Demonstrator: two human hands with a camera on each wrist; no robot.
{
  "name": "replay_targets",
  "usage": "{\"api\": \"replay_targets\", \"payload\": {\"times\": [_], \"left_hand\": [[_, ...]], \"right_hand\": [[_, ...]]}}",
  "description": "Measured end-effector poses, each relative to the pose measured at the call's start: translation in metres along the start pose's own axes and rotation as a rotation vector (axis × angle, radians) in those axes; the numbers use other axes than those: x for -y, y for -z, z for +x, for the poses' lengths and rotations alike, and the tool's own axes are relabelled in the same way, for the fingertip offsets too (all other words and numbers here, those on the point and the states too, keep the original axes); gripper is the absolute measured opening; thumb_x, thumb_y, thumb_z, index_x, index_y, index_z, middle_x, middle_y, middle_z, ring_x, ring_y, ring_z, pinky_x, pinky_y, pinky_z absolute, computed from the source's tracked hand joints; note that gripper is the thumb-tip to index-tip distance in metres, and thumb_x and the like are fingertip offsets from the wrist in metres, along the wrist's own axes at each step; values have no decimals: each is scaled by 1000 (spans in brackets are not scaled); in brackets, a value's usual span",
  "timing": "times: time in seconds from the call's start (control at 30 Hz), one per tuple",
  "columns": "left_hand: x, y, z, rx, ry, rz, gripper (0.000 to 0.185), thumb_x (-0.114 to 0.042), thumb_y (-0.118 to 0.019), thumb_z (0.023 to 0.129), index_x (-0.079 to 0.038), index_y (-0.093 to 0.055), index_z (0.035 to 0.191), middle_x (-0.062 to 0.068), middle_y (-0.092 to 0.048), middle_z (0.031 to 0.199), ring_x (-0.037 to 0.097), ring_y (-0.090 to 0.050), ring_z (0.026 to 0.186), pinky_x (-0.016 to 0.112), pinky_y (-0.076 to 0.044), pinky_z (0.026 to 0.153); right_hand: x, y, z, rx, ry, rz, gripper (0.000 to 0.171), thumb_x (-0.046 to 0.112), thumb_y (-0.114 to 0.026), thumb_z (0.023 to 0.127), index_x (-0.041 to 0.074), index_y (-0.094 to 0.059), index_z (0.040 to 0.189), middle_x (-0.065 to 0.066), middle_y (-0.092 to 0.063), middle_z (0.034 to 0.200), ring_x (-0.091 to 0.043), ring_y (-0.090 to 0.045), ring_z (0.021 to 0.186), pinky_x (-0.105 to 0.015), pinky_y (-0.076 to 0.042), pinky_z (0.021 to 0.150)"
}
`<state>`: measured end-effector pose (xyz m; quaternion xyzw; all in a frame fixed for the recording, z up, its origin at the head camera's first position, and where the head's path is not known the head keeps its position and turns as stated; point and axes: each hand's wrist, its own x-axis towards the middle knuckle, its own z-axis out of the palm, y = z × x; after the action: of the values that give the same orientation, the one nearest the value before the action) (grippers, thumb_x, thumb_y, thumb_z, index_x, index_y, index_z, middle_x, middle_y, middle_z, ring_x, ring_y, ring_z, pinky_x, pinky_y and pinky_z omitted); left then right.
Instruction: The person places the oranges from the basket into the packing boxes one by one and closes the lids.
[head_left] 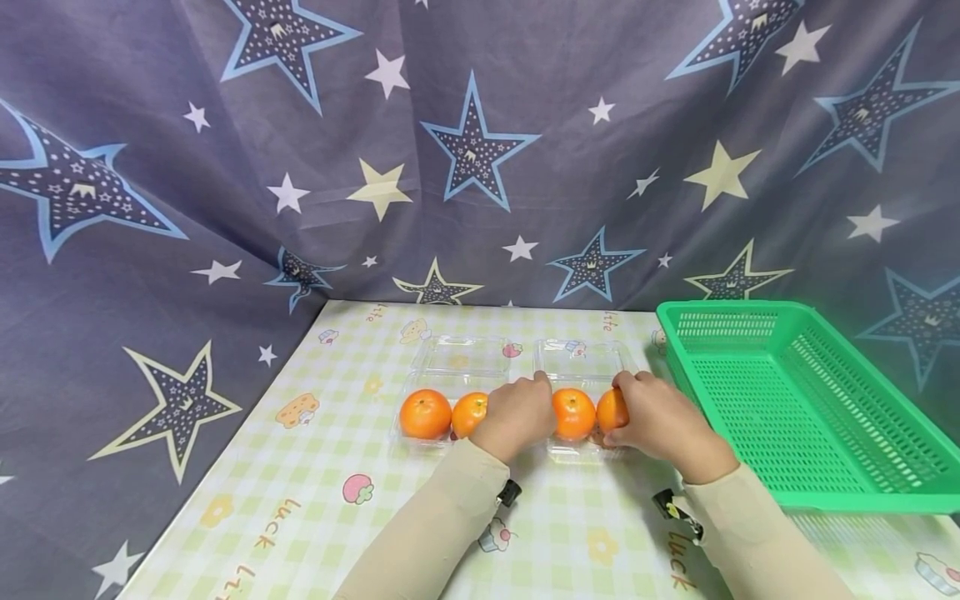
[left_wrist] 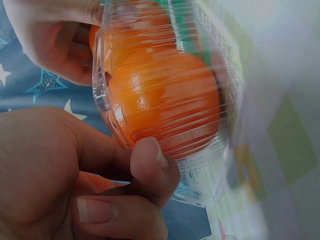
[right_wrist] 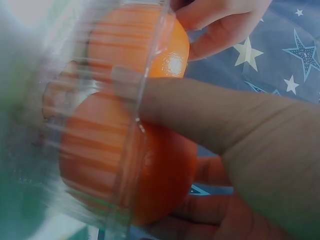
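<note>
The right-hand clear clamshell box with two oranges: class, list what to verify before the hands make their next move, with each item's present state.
1. Two oranges sit in the right clamshell box: ok.
2. Lid open, lying back flat: ok.
3. Left hand grips the box's left edge: ok.
4. Right hand holds the box's right end: ok.
5. Green basket stands apart from the box: ok.
6. Lid latch undamaged: cannot tell.
</note>
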<state>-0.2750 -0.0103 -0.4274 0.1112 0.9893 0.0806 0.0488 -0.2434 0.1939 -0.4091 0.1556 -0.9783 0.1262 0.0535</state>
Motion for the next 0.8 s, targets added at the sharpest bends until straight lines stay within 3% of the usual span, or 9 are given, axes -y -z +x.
{"api": "replay_targets", "payload": {"times": [0.8], "left_hand": [[-1, 0, -1, -7, -4, 7, 51, -30, -65, 96, -3, -56, 138, 13, -73, 100, 27, -67, 74, 44, -54, 65]], "right_hand": [[-1, -9, 2, 17, -3, -33, 65, 30, -97, 66, 4, -64, 115, -7, -65, 92, -23, -58, 77, -44, -53, 71]]}}
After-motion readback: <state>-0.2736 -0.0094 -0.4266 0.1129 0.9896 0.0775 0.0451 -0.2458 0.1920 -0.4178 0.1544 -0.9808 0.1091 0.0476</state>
